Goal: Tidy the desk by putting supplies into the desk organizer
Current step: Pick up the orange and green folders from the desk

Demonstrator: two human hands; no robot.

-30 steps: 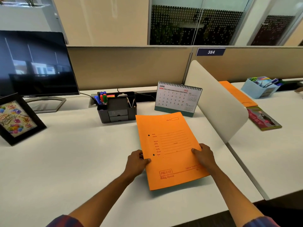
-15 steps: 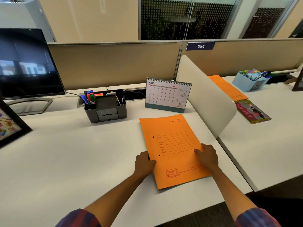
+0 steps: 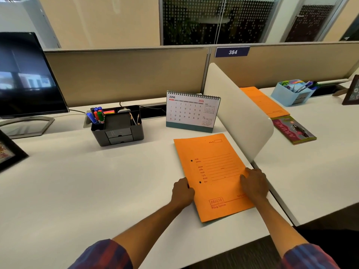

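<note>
An orange file folder [image 3: 212,171] lies flat on the white desk [image 3: 87,191], close to the white side divider. My left hand [image 3: 182,191] grips its left edge near the lower punch hole. My right hand [image 3: 254,184] rests palm-down on its right edge, fingers spread on the cover. A dark grey desk organizer [image 3: 118,129] stands behind and to the left, holding coloured markers, sticky notes and a few pens.
A June desk calendar [image 3: 192,111] stands behind the folder. A monitor [image 3: 29,78] and a framed picture [image 3: 7,154] are at the left. Past the curved divider [image 3: 239,113], the neighbouring desk has a blue organizer [image 3: 291,94], another orange folder [image 3: 264,101] and a magazine [image 3: 293,130].
Both hands have slid the folder to the right and turned it slightly, bringing it closer to the divider. The view has shifted right, pushing the monitor and picture frame toward the left edge.
</note>
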